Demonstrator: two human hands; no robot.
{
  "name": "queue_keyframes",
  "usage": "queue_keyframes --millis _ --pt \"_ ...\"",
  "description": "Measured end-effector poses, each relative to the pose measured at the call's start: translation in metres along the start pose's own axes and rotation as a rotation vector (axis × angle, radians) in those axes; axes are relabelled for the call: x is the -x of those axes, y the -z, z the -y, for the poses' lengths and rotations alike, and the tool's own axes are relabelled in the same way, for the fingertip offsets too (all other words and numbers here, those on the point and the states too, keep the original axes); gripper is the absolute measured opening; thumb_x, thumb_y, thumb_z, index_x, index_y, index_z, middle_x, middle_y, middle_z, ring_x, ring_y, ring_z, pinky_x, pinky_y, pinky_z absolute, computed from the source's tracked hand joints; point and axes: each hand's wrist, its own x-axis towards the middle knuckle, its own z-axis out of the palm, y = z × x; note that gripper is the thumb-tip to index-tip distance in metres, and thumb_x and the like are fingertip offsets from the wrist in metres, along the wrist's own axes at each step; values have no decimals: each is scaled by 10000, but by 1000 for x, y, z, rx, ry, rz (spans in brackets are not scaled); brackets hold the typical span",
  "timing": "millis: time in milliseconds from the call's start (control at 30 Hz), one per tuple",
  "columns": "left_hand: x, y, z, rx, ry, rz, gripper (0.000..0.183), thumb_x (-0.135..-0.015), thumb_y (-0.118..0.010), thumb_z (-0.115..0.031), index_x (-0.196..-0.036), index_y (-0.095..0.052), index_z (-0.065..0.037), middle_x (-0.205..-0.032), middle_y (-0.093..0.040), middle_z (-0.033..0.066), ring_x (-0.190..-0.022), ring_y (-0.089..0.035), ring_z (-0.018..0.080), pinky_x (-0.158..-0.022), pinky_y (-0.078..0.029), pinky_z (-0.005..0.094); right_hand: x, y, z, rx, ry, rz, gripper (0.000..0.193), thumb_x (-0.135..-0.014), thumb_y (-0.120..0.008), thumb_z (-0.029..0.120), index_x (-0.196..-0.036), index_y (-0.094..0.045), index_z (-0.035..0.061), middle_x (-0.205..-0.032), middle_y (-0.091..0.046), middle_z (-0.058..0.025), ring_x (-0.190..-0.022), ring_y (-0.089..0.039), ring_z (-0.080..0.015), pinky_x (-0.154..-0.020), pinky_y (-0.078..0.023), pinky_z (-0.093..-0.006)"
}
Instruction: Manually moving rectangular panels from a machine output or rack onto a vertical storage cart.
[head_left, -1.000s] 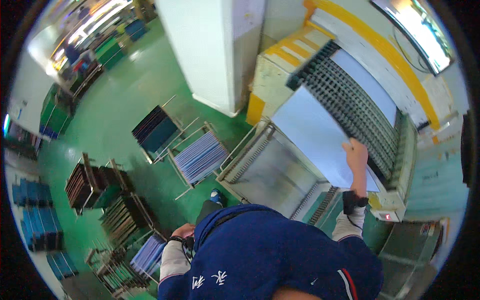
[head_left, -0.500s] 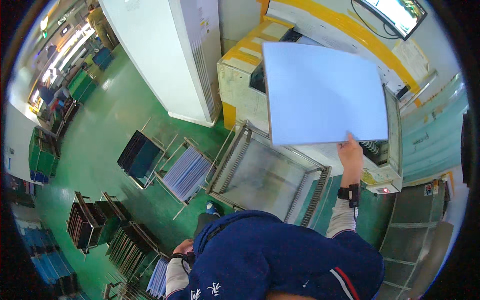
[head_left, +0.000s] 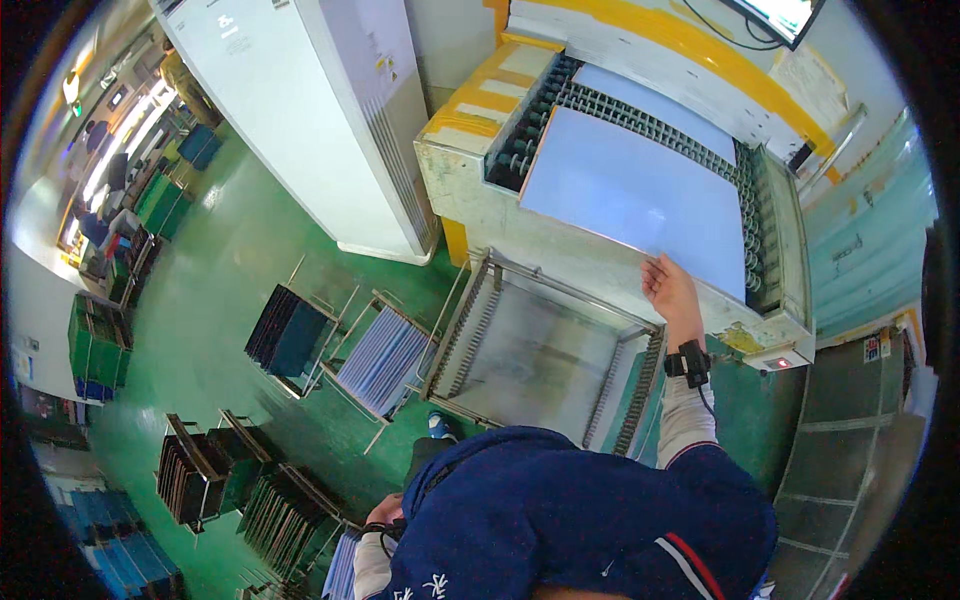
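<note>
A thin pale-blue panel lies on the rows of dark rollers of a conveyor machine, its near edge reaching the machine's front rim. At that near edge my right hand has its fingers closed, the tips pinching the panel's rim. Farther in on the rollers lies a second pale panel. My left hand is low beside my body, close to my leg; its fingers are mostly hidden, so its hold cannot be made out.
A metal rack with slotted sides stands between me and the machine. To its left are a rack of pale-blue panels and one of dark panels. More loaded racks stand lower left. A tall white cabinet rises beside the machine.
The panel has come down from above the machine onto the rollers, uncovering them and the second panel. My right hand has moved slightly left with its edge.
</note>
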Motion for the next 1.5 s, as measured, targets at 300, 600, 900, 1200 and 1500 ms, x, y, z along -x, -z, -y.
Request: queue_keyframes --millis 300,600,900,1200,1500 --pt "-19 4 24 -60 -45 33 399 -757 -657 -341 -978 -658 -9 -789 -629 29 -629 -532 126 -567 -396 274 7 -38 29 89 135 124 319 -923 -503 288 -1024 -603 2 -845 -639 -76 -698 -572 -134 -626 -461 -257" --pt "-39 10 57 -143 -12 99 394 -796 -598 -327 -1039 -634 -19 -995 -613 102 -853 -560 220 -748 -423 325 -67 -26 20 1441 1078 -287 297 -844 -586 308 -1073 -630 125 -1128 -616 -86 -1040 -551 -288 -892 -421 -401" --pt "-76 -17 141 320 155 94 223 -801 -590 -281 -854 -633 -68 -742 -591 22 -677 -568 172 -583 -448 339 -77 -31 19 1777 1167 -391 369 -866 -553 338 -1173 -587 137 -1268 -532 -106 -1148 -495 -314 -945 -388 -468" --pt "-49 3 175 -139 -244 201 66 -784 -547 -102 -812 -583 -54 -761 -514 24 -708 -566 167 -613 -510 327 -50 -37 -6 1731 1509 -366 324 -855 -600 246 -1130 -607 74 -1209 -564 -119 -1137 -499 -304 -967 -366 -423" --pt "-23 84 167 -365 -341 382 132 -739 -604 -109 -833 -667 -42 -870 -612 130 -780 -618 250 -744 -542 366 11 -69 -134 1580 1414 -40 296 -854 -599 144 -1121 -582 20 -1184 -569 -141 -1101 -514 -306 -939 -369 -409"
